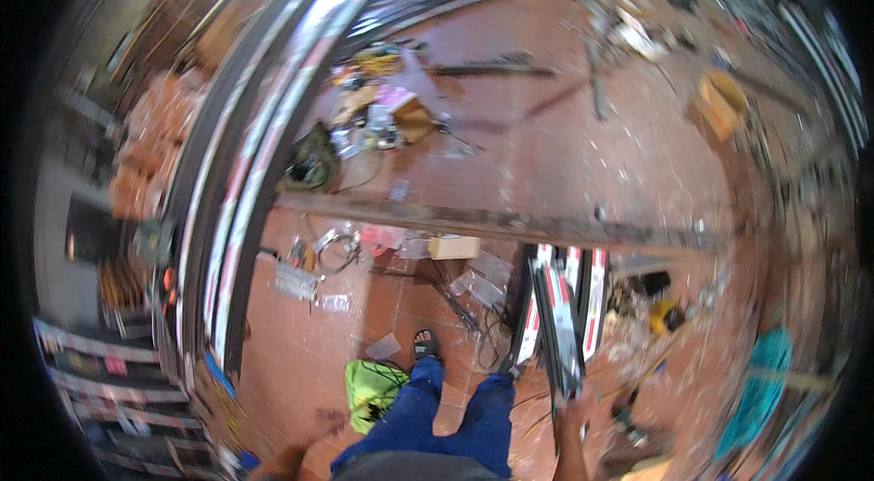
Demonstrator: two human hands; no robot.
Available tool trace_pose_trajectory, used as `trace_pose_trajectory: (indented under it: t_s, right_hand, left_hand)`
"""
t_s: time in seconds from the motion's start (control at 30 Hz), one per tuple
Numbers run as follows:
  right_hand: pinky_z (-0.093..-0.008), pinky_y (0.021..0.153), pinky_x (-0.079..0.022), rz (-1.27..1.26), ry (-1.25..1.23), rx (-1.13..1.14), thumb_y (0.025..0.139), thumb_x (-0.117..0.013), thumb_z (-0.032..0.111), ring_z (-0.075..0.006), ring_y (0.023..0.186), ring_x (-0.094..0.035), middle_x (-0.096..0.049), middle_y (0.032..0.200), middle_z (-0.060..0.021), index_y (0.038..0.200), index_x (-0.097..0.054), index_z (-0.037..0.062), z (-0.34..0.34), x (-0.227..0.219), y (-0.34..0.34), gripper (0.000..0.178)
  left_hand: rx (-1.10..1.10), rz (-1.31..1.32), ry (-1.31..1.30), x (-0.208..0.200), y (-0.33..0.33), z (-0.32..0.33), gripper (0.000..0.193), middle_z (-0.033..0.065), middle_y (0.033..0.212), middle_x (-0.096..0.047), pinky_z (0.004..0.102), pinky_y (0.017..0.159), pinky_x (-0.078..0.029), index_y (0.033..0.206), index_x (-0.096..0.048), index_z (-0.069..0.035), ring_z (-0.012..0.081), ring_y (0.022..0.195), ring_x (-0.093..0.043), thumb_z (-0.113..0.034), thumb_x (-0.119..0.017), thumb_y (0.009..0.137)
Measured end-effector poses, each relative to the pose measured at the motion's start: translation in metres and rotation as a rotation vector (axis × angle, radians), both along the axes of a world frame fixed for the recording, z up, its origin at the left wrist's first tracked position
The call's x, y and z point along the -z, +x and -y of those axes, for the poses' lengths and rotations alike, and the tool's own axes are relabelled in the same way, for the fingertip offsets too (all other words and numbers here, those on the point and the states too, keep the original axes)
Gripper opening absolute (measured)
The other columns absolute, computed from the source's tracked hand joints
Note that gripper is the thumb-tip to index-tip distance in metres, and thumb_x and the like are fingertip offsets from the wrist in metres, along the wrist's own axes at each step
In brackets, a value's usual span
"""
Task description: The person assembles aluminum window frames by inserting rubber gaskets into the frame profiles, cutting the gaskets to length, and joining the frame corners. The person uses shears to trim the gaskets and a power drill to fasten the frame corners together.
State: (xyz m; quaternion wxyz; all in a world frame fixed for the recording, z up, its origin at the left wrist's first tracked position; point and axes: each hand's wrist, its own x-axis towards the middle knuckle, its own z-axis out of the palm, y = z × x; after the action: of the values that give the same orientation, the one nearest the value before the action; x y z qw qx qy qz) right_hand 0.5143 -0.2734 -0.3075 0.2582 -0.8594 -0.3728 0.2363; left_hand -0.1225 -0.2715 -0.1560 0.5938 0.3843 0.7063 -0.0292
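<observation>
At the lower right, my right hand (pixel 575 406) is closed around the near end of a dark metal profile (pixel 563 317) with white and red film along it. The profile slants away from me, over other short film-covered profiles (pixel 594 303) on the floor. My left hand (pixel 330 426) hangs low at the left, smeared by motion, so its fingers are not readable. Nearest to it is a bright yellow-green bag or cloth (pixel 362 381) with dark cords, beside my left leg.
A long dark beam (pixel 492 224) crosses the floor ahead. Long film-covered profiles (pixel 246 172) lean along the left. Beyond the beam lie mixed packets and tools (pixel 378 112). A small cardboard box (pixel 455 248) sits near the beam, a yellow tool (pixel 665 317) at right, teal netting (pixel 757 390) farther right.
</observation>
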Motion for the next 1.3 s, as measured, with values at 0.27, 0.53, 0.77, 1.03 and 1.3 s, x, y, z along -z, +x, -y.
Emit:
trace_pose_trajectory:
  t_s: [0.27, 0.53, 0.77, 1.03, 1.3]
  right_hand:
    - [-0.0499, 0.093, -0.047, 0.226, 0.305, -0.672, 0.075, -0.079, 0.029, -0.0410, 0.108, -0.057, -0.061, 0.116, -0.0183, 0.119, -0.067, 0.0055, 0.002, -0.235, 0.040, 0.051]
    - [-0.0525, 0.097, -0.048, 0.348, 0.425, -1.354, 0.062, -0.093, 0.024, -0.0397, 0.113, -0.060, -0.066, 0.126, -0.0165, 0.114, -0.064, 0.0102, -0.264, -0.400, -0.087, 0.061]
    - [-0.0512, 0.105, -0.046, 0.474, 0.599, -2.013, 0.064, -0.093, 0.020, -0.0359, 0.124, -0.060, -0.061, 0.140, -0.0132, 0.125, -0.060, 0.0143, -0.464, -0.442, -0.314, 0.070]
    - [-0.0443, 0.101, -0.046, 0.793, 0.754, -2.340, 0.084, -0.074, 0.007, -0.0254, 0.127, -0.060, -0.063, 0.132, -0.0051, 0.120, -0.059, 0.0193, -0.565, -0.449, -0.546, 0.041]
    - [-0.0453, 0.105, -0.045, 0.767, 0.499, -2.381, 0.090, -0.068, 0.006, -0.0231, 0.135, -0.057, -0.063, 0.137, -0.0015, 0.119, -0.059, 0.0199, -0.612, -0.401, -0.626, 0.033]
  left_hand:
    - [-0.438, 0.241, 0.295, -0.079, 0.123, -0.124, 0.038, 0.0033, 0.086, -0.070, 0.0268, 0.059, -0.048, 0.117, -0.074, -0.004, 0.0116, 0.068, -0.063, -0.040, -0.070, 0.104]
    - [-0.995, 1.255, 0.651, -0.146, 0.078, -0.142, 0.098, 0.0125, 0.132, -0.070, 0.0236, 0.055, -0.040, 0.156, -0.045, -0.008, 0.0240, 0.107, -0.071, -0.081, -0.056, 0.092]
    - [-1.354, 1.101, 0.940, -0.184, -0.009, -0.104, 0.094, 0.0104, 0.130, -0.071, 0.0217, 0.053, -0.038, 0.146, -0.055, -0.008, 0.0241, 0.118, -0.068, -0.082, -0.060, 0.089]
    - [-1.496, 0.712, 0.769, -0.165, -0.001, -0.092, 0.030, 0.0018, 0.076, -0.066, 0.0183, 0.047, -0.039, 0.116, -0.062, -0.002, 0.0118, 0.070, -0.070, -0.022, -0.076, 0.099]
    - [-1.566, 0.550, 0.642, -0.156, -0.021, -0.151, 0.020, -0.0022, 0.070, -0.063, 0.0187, 0.045, -0.037, 0.105, -0.065, -0.004, 0.0069, 0.054, -0.058, -0.019, -0.075, 0.100]
